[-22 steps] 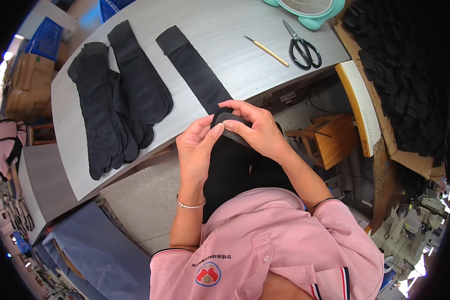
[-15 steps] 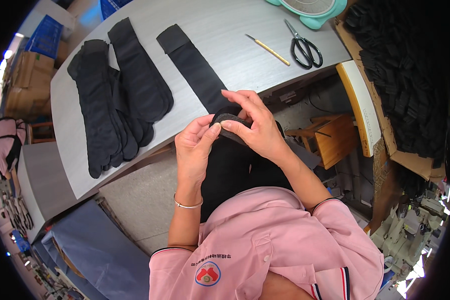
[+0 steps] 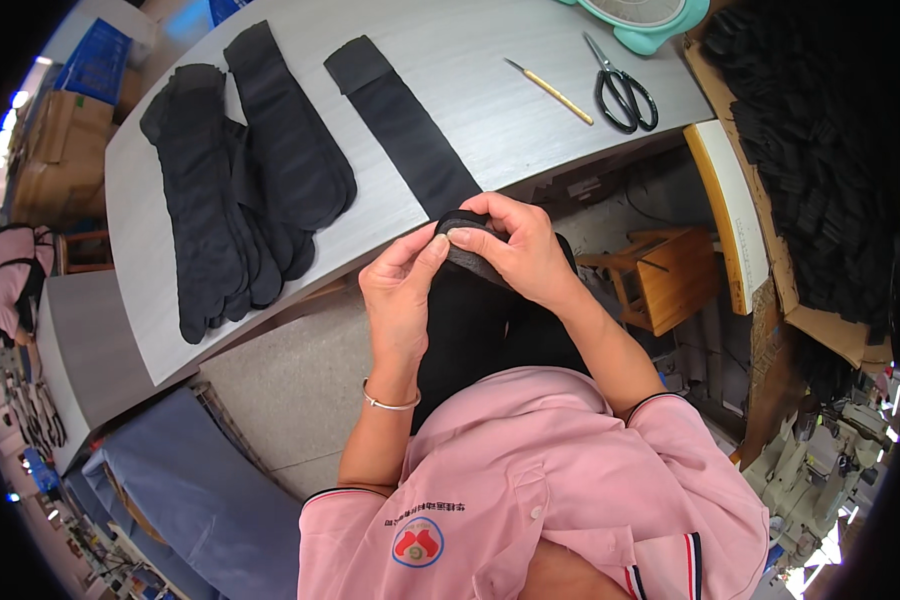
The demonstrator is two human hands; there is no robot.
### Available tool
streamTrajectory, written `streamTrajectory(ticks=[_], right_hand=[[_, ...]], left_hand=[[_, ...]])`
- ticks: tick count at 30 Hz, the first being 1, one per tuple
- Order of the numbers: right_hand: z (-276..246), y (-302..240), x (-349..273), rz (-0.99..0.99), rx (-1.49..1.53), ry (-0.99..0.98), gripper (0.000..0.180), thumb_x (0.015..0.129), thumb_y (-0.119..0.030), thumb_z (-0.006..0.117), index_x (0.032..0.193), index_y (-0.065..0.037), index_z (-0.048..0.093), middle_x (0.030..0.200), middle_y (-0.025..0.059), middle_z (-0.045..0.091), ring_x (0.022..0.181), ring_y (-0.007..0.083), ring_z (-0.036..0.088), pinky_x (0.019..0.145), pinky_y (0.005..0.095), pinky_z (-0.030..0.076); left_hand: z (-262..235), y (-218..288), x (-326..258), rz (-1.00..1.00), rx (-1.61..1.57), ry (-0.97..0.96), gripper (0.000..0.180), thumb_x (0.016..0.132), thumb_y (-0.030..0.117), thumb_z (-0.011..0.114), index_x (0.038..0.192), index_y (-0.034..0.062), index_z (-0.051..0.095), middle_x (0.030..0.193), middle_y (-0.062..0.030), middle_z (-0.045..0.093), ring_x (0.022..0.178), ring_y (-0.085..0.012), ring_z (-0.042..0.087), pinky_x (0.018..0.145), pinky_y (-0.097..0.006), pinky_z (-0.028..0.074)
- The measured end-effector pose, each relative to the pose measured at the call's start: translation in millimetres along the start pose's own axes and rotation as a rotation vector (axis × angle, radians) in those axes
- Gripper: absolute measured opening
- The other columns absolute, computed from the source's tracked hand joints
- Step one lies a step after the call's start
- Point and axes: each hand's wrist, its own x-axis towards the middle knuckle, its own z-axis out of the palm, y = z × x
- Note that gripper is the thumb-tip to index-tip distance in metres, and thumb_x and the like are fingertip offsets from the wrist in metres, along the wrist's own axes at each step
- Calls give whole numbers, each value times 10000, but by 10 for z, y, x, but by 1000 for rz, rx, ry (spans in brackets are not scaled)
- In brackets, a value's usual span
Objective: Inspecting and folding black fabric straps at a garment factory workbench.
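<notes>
A long black stocking (image 3: 402,130) lies flat across the grey table (image 3: 490,80), its near end hanging over the front edge. My right hand (image 3: 515,248) grips that near end from above, fingers curled over the dark bunched fabric. My left hand (image 3: 400,290) meets it from the left, thumb and fingertips pinching the same end. Both hands are held just below the table's edge, above my lap. A silver bangle is on my left wrist.
A pile of black stockings (image 3: 235,190) lies on the table's left part. Black scissors (image 3: 625,95) and a yellow pencil-like tool (image 3: 550,92) lie far right, beside a teal scale (image 3: 640,15). A wooden stool (image 3: 665,275) and a box of black fabric (image 3: 820,160) stand at the right.
My hands have shifted slightly while working the stocking's end; the fingers of the right hand have closed further over the bunched fabric. The stocking on the table stays in place.
</notes>
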Motion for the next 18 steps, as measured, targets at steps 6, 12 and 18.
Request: streamTrajectory(ticks=[6,12,18], right_hand=[[-171,-172,-8,-44,-43,-182,190,857,-98,738,991,10,657,836,-4,651,735,47,570,655,213,463],[-233,-189,-51,-109,-107,-196,223,833,-140,761,993,-11,675,822,52,672,737,93,600,675,255,484],[-205,-199,-95,-167,-149,-19,346,758,-187,829,969,-35,600,904,27,583,672,122,547,635,276,461]], left_hand=[[-235,21,168,-173,-131,-195,214,973,156,645,1142,25,654,899,-23,695,788,-79,620,704,-199,484],[-283,-64,233,-377,-290,-496,147,958,149,654,1063,46,645,964,-27,685,813,-89,639,735,-237,549],[-207,-2,194,-430,-262,-484,167,945,142,671,1071,35,644,960,-25,682,799,-95,633,742,-245,549]])
